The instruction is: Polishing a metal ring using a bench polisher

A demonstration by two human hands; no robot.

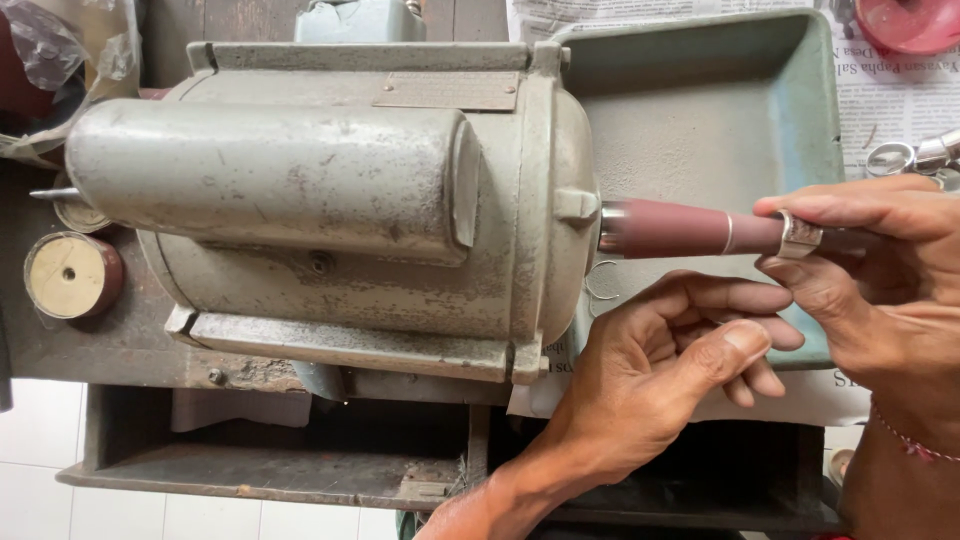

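A large grey motor (330, 200) lies across the bench, its shaft pointing right. A dark red tapered mandrel (685, 229) sticks out of that shaft. A silver ring (797, 234) sits on the mandrel's thin end. My right hand (880, 270) pinches the ring between thumb and fingers. My left hand (665, 365) hovers just below the mandrel, fingers curled and holding nothing.
A green metal tray (790, 110) lies under the mandrel on newspaper. A round buffing wheel (70, 275) sits at the left. A small wire loop (603, 282) rests near the motor's end. A pink lid (915, 22) is at the top right, a wooden shelf (270, 460) below.
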